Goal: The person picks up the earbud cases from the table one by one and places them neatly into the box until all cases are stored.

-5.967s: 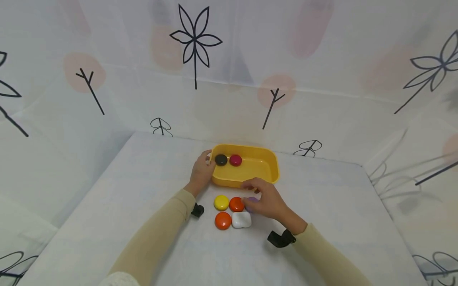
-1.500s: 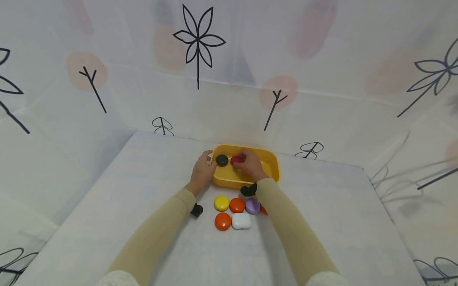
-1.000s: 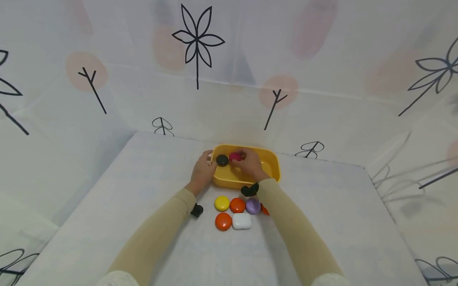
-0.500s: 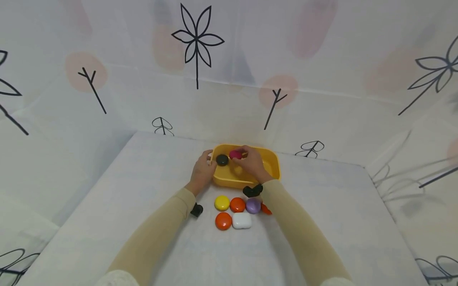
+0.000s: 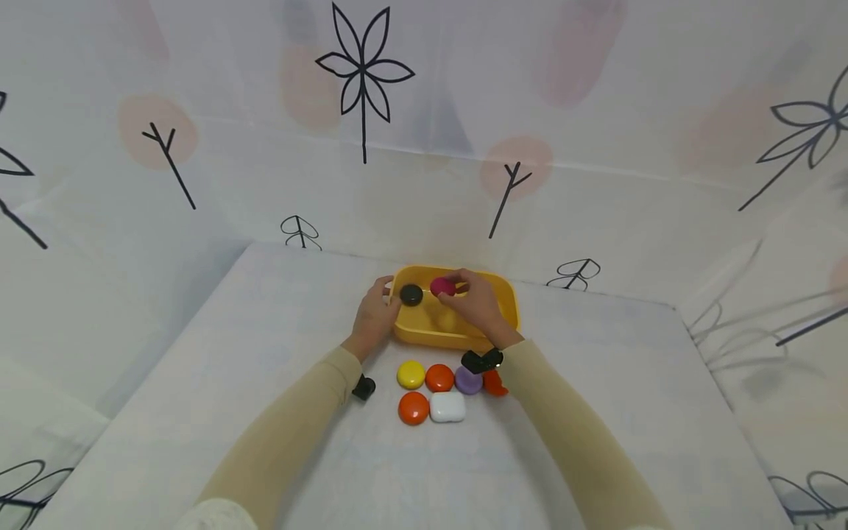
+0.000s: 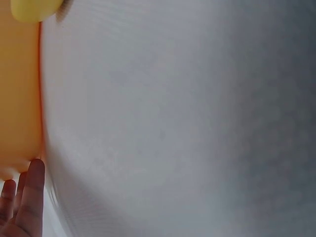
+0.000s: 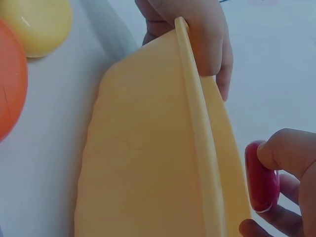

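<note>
In the head view my left hand (image 5: 375, 319) grips the left end of a yellow plastic tray (image 5: 433, 338), thumb over the rim and fingers outside. My right hand (image 5: 477, 302) pinches a crimson rounded piece (image 5: 442, 286), shiny like a smooth pebble, between thumb and fingers. The right wrist view shows that crimson piece (image 7: 261, 176) on edge, raised near the tray's rim (image 7: 190, 74). A black round piece (image 5: 411, 295) lies in the tray's left end. At the left wrist, only fingertips (image 6: 34, 182) against the tray's wall (image 6: 19, 89) are visible.
Before the tray, on the white cloth (image 5: 371, 471), lie a yellow piece (image 5: 411, 375), two orange-red round pieces (image 5: 440, 377), a purple piece (image 5: 469, 380), a white rectangular piece (image 5: 447, 406) and an orange-red piece (image 5: 494, 383) partly behind the right wrist. Patterned cloth walls (image 5: 424, 206) stand behind.
My right hand has moved from the purple piece into the tray, taken hold of the crimson piece, then lifted it and drawn slightly right. The left hand stays on the tray.
</note>
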The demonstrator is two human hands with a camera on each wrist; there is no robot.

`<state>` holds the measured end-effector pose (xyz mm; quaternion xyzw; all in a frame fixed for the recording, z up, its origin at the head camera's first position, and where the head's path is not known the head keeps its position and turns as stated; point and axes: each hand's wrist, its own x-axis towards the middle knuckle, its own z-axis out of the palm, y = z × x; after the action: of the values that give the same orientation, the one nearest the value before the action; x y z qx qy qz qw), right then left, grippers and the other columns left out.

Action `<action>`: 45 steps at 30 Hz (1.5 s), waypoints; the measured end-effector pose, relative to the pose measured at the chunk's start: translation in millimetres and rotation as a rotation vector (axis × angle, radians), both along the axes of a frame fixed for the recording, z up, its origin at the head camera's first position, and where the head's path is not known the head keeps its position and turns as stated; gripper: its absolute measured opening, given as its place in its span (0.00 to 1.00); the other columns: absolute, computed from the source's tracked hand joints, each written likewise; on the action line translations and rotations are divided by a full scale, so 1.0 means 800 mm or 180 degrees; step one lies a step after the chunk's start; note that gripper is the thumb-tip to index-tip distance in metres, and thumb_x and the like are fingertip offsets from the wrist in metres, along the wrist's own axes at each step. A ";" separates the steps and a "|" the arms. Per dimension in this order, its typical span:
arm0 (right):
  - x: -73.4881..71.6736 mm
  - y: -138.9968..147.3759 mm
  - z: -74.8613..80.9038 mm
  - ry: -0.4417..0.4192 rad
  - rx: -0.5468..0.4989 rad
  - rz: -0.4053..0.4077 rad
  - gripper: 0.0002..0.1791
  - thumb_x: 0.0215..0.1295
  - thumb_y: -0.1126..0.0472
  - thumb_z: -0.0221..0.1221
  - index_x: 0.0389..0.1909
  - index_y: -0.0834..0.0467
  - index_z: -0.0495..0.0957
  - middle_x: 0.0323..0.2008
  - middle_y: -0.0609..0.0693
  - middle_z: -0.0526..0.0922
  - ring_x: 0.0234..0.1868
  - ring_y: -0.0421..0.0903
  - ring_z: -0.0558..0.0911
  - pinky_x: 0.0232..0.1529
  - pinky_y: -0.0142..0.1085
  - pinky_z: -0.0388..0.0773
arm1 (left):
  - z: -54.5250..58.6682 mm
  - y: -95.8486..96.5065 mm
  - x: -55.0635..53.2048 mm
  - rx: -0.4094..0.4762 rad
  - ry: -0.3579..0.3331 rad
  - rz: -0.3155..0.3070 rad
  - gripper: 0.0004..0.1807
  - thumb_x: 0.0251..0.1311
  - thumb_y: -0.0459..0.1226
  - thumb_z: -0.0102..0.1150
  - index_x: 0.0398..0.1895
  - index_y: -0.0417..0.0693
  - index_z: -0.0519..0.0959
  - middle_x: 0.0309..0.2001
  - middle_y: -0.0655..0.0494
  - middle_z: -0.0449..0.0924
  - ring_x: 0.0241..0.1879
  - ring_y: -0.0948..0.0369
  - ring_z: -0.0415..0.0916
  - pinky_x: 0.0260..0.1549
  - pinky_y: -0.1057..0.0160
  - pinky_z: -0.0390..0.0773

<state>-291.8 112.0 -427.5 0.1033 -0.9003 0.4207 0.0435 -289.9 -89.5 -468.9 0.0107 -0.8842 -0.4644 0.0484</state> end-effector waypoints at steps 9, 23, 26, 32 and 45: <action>0.016 0.003 0.005 -0.0006 -0.0040 0.0042 0.22 0.47 0.47 0.61 0.45 0.49 0.73 0.42 0.44 0.75 0.43 0.49 0.74 0.39 0.36 0.75 | 0.002 0.000 -0.001 -0.0006 -0.0044 0.0004 0.28 0.51 0.42 0.44 0.60 0.58 0.60 0.48 0.52 0.71 0.39 0.58 0.70 0.39 0.59 0.73; 0.046 0.012 0.017 0.0122 0.0074 0.0281 0.20 0.48 0.51 0.62 0.44 0.49 0.73 0.41 0.42 0.76 0.41 0.45 0.75 0.39 0.36 0.75 | 0.002 0.001 0.000 0.0015 -0.0063 0.0009 0.28 0.52 0.41 0.44 0.60 0.58 0.59 0.49 0.52 0.71 0.43 0.58 0.70 0.41 0.59 0.73; 0.054 0.013 0.020 0.0085 0.0078 0.0269 0.20 0.48 0.50 0.62 0.43 0.48 0.73 0.41 0.42 0.76 0.41 0.44 0.75 0.39 0.36 0.75 | 0.002 0.000 0.001 0.0011 -0.0036 0.0022 0.27 0.52 0.41 0.44 0.60 0.58 0.60 0.49 0.52 0.71 0.42 0.58 0.71 0.40 0.59 0.73; 0.066 0.016 0.020 0.0122 0.0143 0.0296 0.20 0.48 0.47 0.61 0.43 0.47 0.73 0.41 0.42 0.76 0.40 0.42 0.75 0.39 0.36 0.76 | 0.002 -0.001 0.001 0.0043 -0.0050 -0.0002 0.28 0.52 0.41 0.45 0.60 0.58 0.60 0.49 0.52 0.71 0.42 0.58 0.71 0.40 0.59 0.73; 0.101 0.032 0.020 0.0032 0.0170 0.0312 0.20 0.46 0.48 0.62 0.43 0.45 0.73 0.42 0.41 0.75 0.39 0.42 0.74 0.40 0.38 0.75 | 0.003 0.000 0.002 0.0032 -0.0098 -0.0006 0.27 0.54 0.41 0.44 0.60 0.58 0.59 0.49 0.52 0.70 0.43 0.57 0.70 0.40 0.59 0.73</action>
<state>-210.6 137.4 -411.3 0.1504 -0.9048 0.3976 0.0246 -288.0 -89.7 -466.7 0.0172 -0.8826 -0.4686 0.0343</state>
